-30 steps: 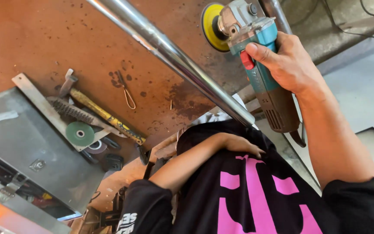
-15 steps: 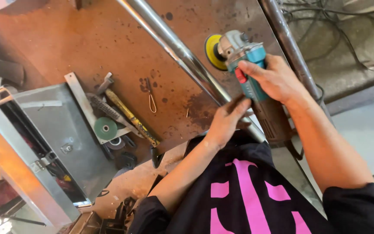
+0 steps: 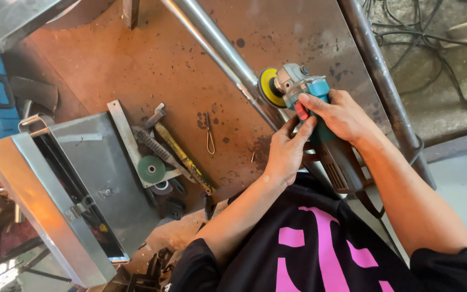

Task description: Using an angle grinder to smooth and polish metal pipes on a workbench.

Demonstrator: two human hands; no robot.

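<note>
Right hand (image 3: 347, 116): wrapped around the teal angle grinder (image 3: 314, 116), as before.
Left hand (image 3: 287, 151): newly risen, fingers closing on the grinder's body.
Yellow disc (image 3: 268, 86): now beside the steel tube (image 3: 217, 48).

One head cam, looks steeply down, close over rusty workbench (image 3: 136, 70) & wearer's chest; no 2nd view

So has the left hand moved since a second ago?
Yes. The left hand came up from the black shirt to the angle grinder beside the steel tube.
</note>
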